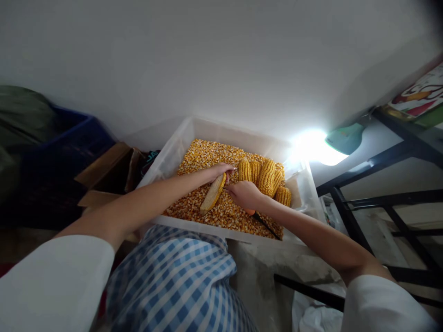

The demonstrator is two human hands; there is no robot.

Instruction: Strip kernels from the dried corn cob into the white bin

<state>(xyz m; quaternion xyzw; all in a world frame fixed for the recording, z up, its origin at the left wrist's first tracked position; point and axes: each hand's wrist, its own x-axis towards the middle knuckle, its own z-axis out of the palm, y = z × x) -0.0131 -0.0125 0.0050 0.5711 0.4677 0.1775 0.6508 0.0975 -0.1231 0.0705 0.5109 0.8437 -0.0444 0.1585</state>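
Observation:
A partly shelled corn cob (213, 194) is in my left hand (220, 170), whose fingers close round its upper end. Bare pale cob shows along its near side, with yellow kernels along the right edge. My right hand (244, 194) is closed beside it on a tool whose thin dark tip reaches toward the cob; most of the tool is hidden in the fist. Below that hand, an orange piece (249, 211) and a long dark shaft (266, 226) show over the kernels; whether they belong to the held tool I cannot tell. Loose corn kernels (204, 157) spread beneath both hands.
A translucent plastic bin (194, 224) holds the kernels and several full corn ears (266, 177) on its right. A lit lamp (344, 139) hangs at right beside a black metal frame (349, 221). Cardboard box (114, 166) and blue crate (69, 133) stand left.

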